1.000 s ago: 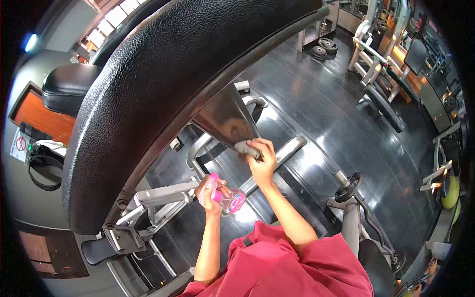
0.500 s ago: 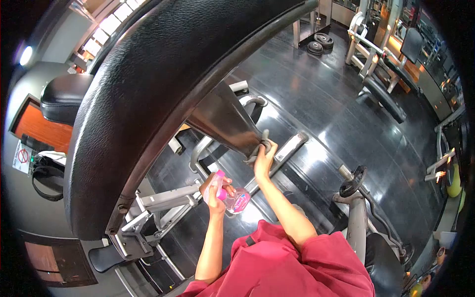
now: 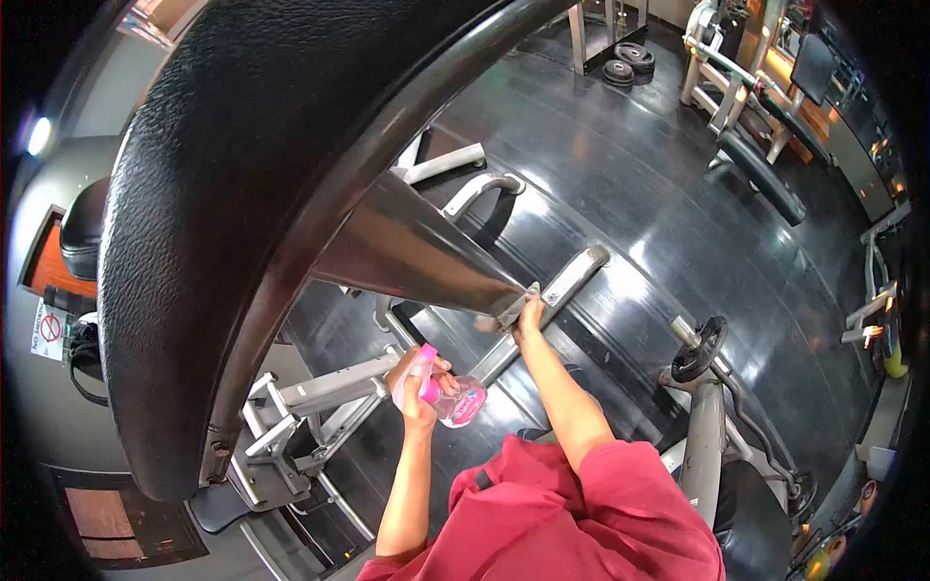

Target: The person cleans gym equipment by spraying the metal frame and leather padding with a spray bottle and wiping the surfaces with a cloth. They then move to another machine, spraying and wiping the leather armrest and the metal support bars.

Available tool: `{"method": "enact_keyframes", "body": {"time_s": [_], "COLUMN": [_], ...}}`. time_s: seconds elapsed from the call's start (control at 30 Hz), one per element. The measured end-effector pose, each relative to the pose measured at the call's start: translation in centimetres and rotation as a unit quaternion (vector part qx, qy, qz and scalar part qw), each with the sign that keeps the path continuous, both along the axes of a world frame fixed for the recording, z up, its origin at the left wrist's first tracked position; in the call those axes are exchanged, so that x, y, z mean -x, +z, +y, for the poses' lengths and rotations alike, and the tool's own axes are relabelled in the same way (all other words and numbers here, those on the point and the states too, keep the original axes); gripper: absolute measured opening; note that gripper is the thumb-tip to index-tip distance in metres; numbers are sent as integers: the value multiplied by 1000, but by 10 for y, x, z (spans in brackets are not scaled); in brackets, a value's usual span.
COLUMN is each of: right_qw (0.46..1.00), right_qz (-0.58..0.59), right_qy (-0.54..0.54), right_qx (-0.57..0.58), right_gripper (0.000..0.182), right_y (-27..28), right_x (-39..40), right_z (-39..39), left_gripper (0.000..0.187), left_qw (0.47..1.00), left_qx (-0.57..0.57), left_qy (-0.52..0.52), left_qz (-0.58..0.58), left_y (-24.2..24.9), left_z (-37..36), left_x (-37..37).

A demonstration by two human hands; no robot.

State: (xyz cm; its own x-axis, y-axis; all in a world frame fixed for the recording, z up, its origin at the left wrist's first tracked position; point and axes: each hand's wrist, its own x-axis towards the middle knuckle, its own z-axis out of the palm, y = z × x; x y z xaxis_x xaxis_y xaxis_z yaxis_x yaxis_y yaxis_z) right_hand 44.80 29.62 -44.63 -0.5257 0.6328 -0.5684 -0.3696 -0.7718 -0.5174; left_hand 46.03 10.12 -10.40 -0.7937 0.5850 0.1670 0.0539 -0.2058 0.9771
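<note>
My left hand (image 3: 417,399) is closed round a clear spray bottle (image 3: 463,402) with a pink trigger head and a pink label. The bottle is tilted in front of my body. Farther forward, my right hand (image 3: 529,318) is closed on a grey cloth (image 3: 512,310) at the lower end of a dark, shiny metal post (image 3: 417,242). Much of the cloth is hidden by the hand and the post. Above the post, a large black padded cushion (image 3: 223,194) with a metal edge fills the upper left.
A grey metal machine frame (image 3: 329,389) stands to the left. On the right are a curved bar (image 3: 751,426) and a small black plate (image 3: 699,349). Weight plates (image 3: 635,56) lie on the dark floor (image 3: 581,155) at the back, near a bench (image 3: 760,179).
My right hand with the cloth has shifted slightly down and right along the post. The view has moved a little, so the cushion sits lower and farther left. The left hand keeps the bottle.
</note>
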Motion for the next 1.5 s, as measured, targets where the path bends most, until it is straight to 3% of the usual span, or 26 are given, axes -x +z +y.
{"method": "enact_keyframes", "body": {"time_s": [0.03,0.07,0.13,0.2,0.27,0.33,0.37,0.47,0.57,0.63,0.73,0.87,0.97,1.07,1.17,1.27,1.3,1.37,1.47,1.5], "right_qw": [995,983,948,929,934,975,963,976,973,956,938,944,957,975,937,939,925,923,892,906], "right_qz": [-57,-160,-180,-208,-198,-143,-190,-191,-211,-235,-195,-215,-256,-210,-256,-156,-125,-134,-222,-247], "right_qy": [-61,-61,-76,-45,-84,-86,-121,-101,-43,-16,-46,-82,-42,-6,3,20,9,37,68,94], "right_qx": [51,-65,-252,-302,-286,-145,-147,-23,-81,-174,-283,-236,-130,-76,-237,-306,-358,-360,-387,-331], "right_gripper": [30,33,39,46,46,41,39,37,36,36,34,32,31,29,25,30,30,29,29,28], "right_y": [66,108,168,212,186,142,136,36,54,135,195,162,90,96,129,202,207,217,185,148], "right_x": [-4,-13,-28,-35,-23,-16,-14,-3,-17,-36,-43,-29,-21,-24,-29,-45,-46,-49,-47,-41], "right_z": [-13,-27,-55,-73,-73,-61,-54,-39,-36,-54,-63,-44,-21,-5,-8,-10,-7,6,20,23], "left_gripper": [53,53,54,54,54,54,54,54,54,54,53,53,54,54,58,55,54,52,49,48], "left_qw": [1000,1000,1000,1000,999,999,999,999,1000,999,999,999,998,998,998,997,997,997,997,997], "left_qx": [-3,-1,13,22,29,40,42,39,29,24,5,21,42,49,40,49,51,51,49,48], "left_qy": [5,3,6,7,9,13,13,18,1,-2,-26,-17,9,9,-23,-20,-20,-22,-17,-16], "left_qz": [-8,-9,-6,-8,-7,-11,-12,-12,-8,-24,-18,-35,-48,-46,-37,-53,-54,-53,-55,-57], "left_y": [-3,-4,-6,-7,-6,-2,-2,-3,-2,-2,-13,-9,-5,-8,-17,-21,-21,-21,-22,-22], "left_z": [0,0,2,4,8,11,13,15,14,15,11,15,18,16,10,7,7,8,9,10], "left_x": [0,1,2,1,0,-3,-4,-8,-8,-7,-5,-9,-15,-17,-17,-20,-22,-23,-26,-27]}}
